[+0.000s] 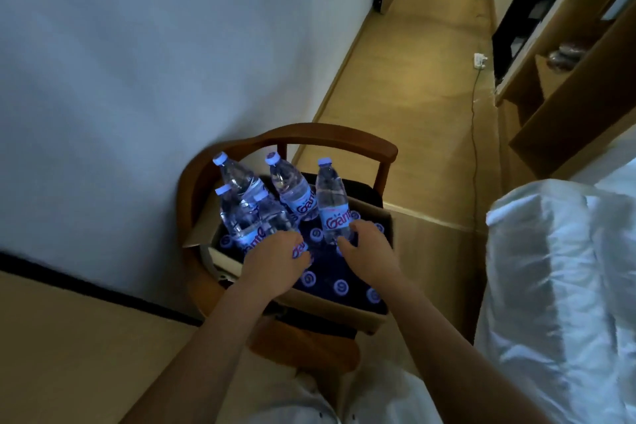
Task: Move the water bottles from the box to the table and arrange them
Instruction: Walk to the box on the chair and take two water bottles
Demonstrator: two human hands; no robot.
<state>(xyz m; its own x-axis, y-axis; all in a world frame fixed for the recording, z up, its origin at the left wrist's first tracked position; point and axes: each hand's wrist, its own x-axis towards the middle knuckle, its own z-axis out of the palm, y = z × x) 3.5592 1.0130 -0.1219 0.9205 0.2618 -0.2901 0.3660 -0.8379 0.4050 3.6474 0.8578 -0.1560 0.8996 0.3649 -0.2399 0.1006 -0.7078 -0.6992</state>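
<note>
An open cardboard box (pixel 344 311) stands on the seat of a wooden chair (pixel 327 136). Inside it I see the white caps of several water bottles (pixel 340 286). My left hand (pixel 275 260) grips a cluster of clear bottles (pixel 241 213) by their lower parts, tilted to the left above the box. My right hand (pixel 368 248) grips the base of one upright bottle (pixel 332 200) with a blue label. Another bottle (pixel 292 191) leans between the two hands; I cannot tell which hand holds it. No table is in view.
A white wall (pixel 137 79) runs close along the left of the chair. A bed with white bedding (pixel 557 286) fills the right. Beyond lies a wooden floor with a power strip (pixel 480 60) and its cable, and wooden cabinet shelves (pixel 568 96) at the far right.
</note>
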